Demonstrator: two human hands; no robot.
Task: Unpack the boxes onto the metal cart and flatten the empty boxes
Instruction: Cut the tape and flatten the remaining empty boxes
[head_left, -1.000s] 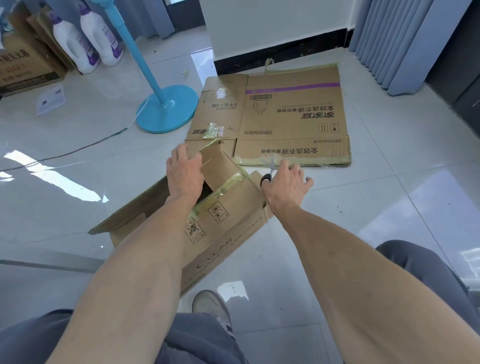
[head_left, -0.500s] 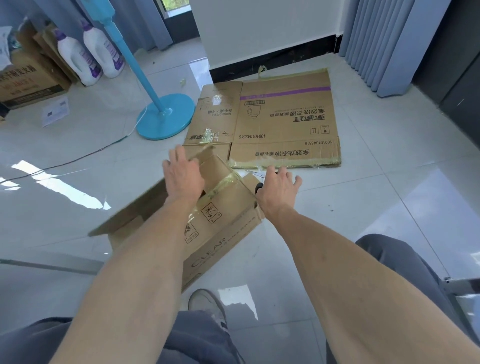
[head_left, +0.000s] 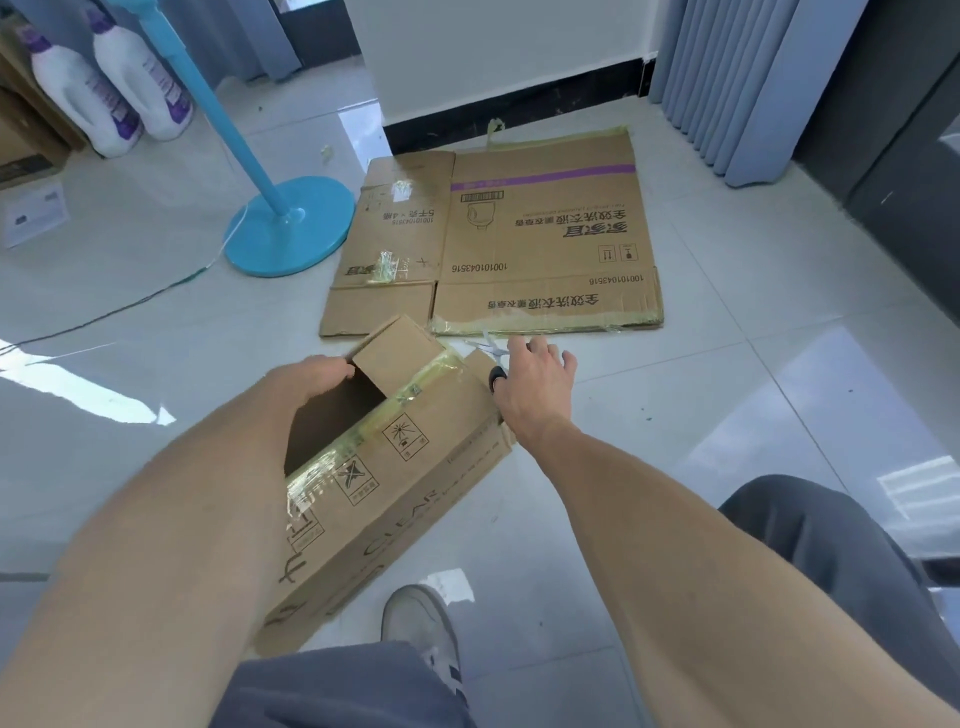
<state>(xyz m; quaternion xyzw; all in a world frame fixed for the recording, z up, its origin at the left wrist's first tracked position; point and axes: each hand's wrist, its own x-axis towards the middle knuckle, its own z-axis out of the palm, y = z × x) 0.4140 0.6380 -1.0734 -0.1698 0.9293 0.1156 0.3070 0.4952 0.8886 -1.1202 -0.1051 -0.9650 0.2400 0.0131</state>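
In the head view, one flattened box (head_left: 524, 244) lies spread on the tiled floor, while just in front of it an open box (head_left: 395, 467) is still unflattened, its far flap gripped by the curled fingers of the left hand (head_left: 311, 376). Beside that box's far corner, the right hand (head_left: 530, 384) is closed on scissors (head_left: 493, 358); the metal cart is not seen, so unpacking cannot be judged.

Tiled storeroom: detergent bottles (head_left: 111, 83), cartons (head_left: 21, 119)
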